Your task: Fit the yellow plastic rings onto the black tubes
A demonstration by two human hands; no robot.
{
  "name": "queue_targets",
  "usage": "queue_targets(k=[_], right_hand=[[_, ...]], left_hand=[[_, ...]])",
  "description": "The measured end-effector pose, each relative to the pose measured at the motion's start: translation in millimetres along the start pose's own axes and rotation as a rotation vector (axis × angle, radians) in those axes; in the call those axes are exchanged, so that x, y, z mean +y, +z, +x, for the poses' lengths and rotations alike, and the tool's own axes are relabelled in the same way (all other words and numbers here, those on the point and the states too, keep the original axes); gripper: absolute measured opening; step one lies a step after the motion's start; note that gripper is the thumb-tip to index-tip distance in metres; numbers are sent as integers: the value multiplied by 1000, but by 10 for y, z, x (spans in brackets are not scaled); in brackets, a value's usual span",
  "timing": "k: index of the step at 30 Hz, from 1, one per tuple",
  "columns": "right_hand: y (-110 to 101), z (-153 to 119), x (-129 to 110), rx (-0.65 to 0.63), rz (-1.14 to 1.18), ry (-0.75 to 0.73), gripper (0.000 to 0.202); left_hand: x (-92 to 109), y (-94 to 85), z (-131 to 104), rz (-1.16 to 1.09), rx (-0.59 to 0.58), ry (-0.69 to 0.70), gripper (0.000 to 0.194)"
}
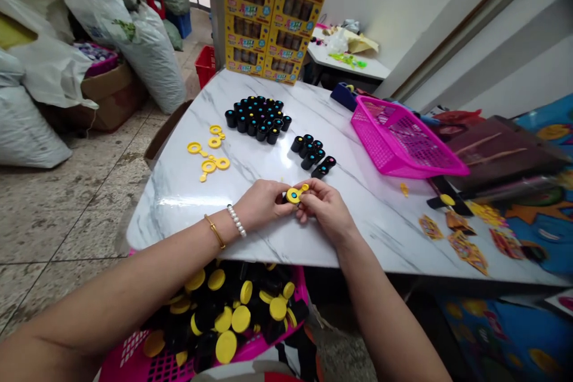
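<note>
Near the table's front edge, my left hand (264, 204) and my right hand (327, 210) meet around one small black piece topped by a yellow ring cap (293, 195). A blue dot shows through the ring, and a yellow tab sticks out toward my right fingers. My left fingers close on its left side; my right thumb and fingers pinch its right side. Just beyond lie several small black cylinders (308, 152) with coloured dots on top. A larger cluster of upright black cylinders (257, 116) stands farther back. Loose yellow ring caps (208, 166) with tabs lie to the left.
A pink basket (403, 137) sits on the marble-patterned table (179, 191) at right, near small printed packets (465, 250). Below the front edge, another pink basket (302, 286) holds yellow-capped black pieces. Yellow boxes (268, 18) are stacked at the back; white sacks (147, 54) stand left.
</note>
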State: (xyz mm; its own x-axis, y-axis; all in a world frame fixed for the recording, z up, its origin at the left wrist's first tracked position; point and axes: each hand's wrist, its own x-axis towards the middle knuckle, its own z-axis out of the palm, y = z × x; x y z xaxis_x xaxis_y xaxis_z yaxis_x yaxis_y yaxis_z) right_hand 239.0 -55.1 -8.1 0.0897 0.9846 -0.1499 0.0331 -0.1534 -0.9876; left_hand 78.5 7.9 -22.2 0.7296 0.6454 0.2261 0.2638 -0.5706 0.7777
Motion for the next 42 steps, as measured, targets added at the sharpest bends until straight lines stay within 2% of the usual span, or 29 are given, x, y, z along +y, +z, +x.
queue_targets(k=[5, 11, 17, 19, 22, 26, 32, 35, 39, 42], right_hand=[[-27, -4, 16, -29, 13, 1, 18], [-178, 80, 15, -27, 230, 52, 33], [-188, 244, -119, -210, 56, 234, 33], [-142, 220, -147, -200, -142, 181, 29], [-62, 111, -129, -104, -394, 47, 23], [-21, 21, -66, -70, -367, 20, 25], [-82, 124, -150, -194, -300, 129, 30], [-71, 181, -167, -196, -307, 145, 26], [1, 124, -127, -100, -343, 39, 21], [71, -141, -90, -35, -352, -96, 21]], left_hand=[[3, -9, -6, 3, -3, 2, 17], [3, -21, -4, 43, -12, 25, 14], [-13, -16, 2, 33, -19, 13, 15], [-17, -10, 8, 34, -12, 14, 14], [-10, 2, 14, 64, 7, 0, 17], [6, 9, 13, 72, 9, -10, 24], [12, 10, -32, 105, 16, 37, 19], [-6, 20, -15, 133, 15, 37, 22], [-2, 25, 69, 171, 16, -17, 24], [100, -83, 19, 163, -31, -34, 27]])
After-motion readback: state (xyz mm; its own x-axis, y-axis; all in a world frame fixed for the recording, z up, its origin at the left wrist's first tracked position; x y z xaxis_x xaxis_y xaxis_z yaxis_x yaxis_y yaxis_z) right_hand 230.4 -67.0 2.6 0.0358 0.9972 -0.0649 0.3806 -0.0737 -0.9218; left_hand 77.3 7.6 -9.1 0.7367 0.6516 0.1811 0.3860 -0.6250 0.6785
